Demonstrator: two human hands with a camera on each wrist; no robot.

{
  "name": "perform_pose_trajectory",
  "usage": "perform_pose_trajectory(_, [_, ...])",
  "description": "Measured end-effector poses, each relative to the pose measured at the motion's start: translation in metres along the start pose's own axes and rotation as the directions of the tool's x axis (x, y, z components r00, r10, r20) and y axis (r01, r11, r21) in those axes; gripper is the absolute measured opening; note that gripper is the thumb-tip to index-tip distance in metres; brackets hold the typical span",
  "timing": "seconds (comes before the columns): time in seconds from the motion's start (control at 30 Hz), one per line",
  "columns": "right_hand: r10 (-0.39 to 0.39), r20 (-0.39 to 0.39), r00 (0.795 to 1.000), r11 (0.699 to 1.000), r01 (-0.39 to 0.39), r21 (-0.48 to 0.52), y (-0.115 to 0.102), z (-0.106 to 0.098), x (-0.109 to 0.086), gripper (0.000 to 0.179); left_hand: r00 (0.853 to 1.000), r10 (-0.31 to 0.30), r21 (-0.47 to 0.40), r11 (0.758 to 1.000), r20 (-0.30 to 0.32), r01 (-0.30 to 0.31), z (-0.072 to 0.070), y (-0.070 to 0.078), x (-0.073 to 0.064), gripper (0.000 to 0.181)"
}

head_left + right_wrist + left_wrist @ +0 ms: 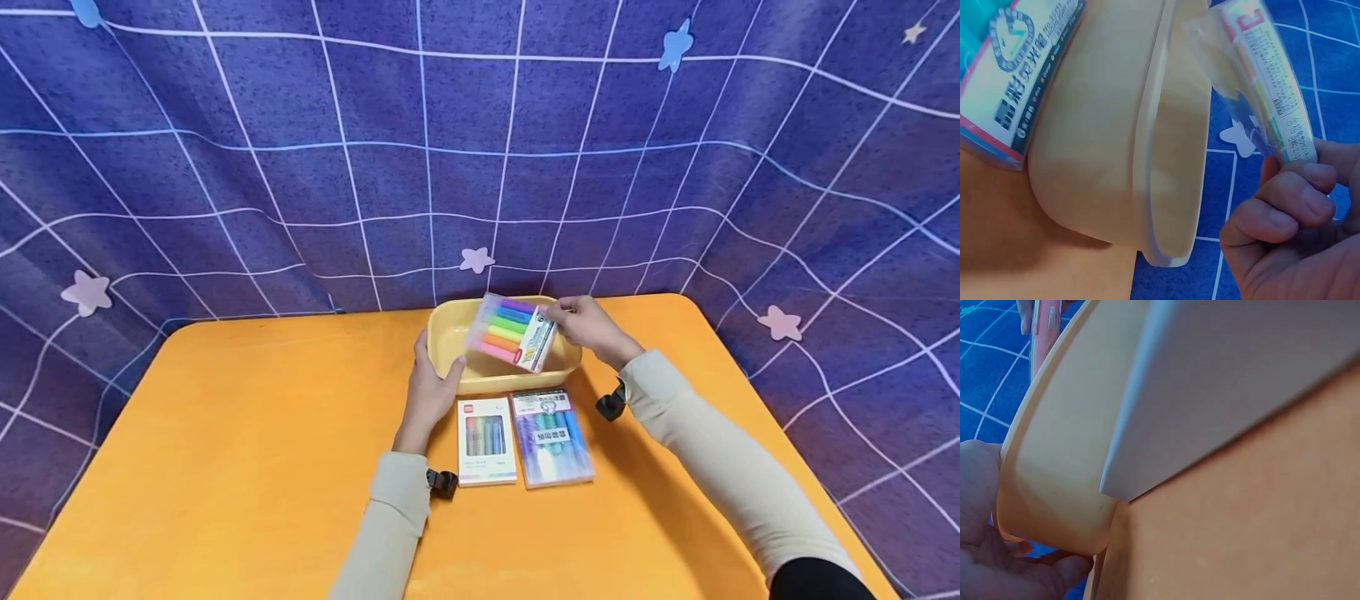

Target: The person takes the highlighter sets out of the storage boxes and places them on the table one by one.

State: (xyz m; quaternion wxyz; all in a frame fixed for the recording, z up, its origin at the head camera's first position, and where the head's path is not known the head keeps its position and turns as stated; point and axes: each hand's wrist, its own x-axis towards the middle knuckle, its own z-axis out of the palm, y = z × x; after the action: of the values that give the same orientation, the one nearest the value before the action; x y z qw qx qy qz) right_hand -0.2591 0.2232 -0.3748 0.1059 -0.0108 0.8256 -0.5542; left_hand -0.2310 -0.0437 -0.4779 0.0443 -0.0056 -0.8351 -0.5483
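Observation:
A yellow plastic basin (pixel 480 385) stands near the table's far edge. My left hand (pixel 432 392) grips its left end, with the thumb at the front side and the fingers around the end. In the left wrist view, the left hand (pixel 997 550) curls round the end of the basin (pixel 1060 487). Above the basin's opening, my right hand (pixel 588 327) pinches a clear pack of highlighters (pixel 506 333) in rainbow colours by its right end. The right wrist view shows the printed back of the highlighter pack (pixel 1272 81) between the thumb and fingers of the right hand (pixel 1297 231).
In front of the basin lie a white box of pens (pixel 487 471) with a window and, to its right, a blue-purple pack of markers (pixel 552 467). All stand on an orange table (pixel 262 458). A blue gridded curtain (pixel 390 183) hangs behind the table and at its sides.

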Motion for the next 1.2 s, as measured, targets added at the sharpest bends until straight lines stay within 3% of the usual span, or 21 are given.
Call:
perform_pose_trajectory(0.5, [-0.032,-0.08,0.996,0.995,0.039,0.09,0.011,-0.008,-0.038,0.028,1.0,-0.002,0.005,1.0,0.013,0.002,0.0,-0.002,0.001,0.085])
perform_pose_trajectory(0.83, [-0.077,-0.108,0.991,0.992,0.087,0.089,0.016,-0.014,-0.068,0.027,0.999,-0.009,0.019,1.0,0.04,0.009,-0.002,0.003,0.001,0.084])
perform_pose_trajectory(1.2, [-0.068,-0.151,0.986,0.987,0.088,0.134,0.018,-0.011,-0.098,0.025,0.999,-0.009,0.016,1.0,0.054,0.008,-0.003,0.004,0.002,0.085])
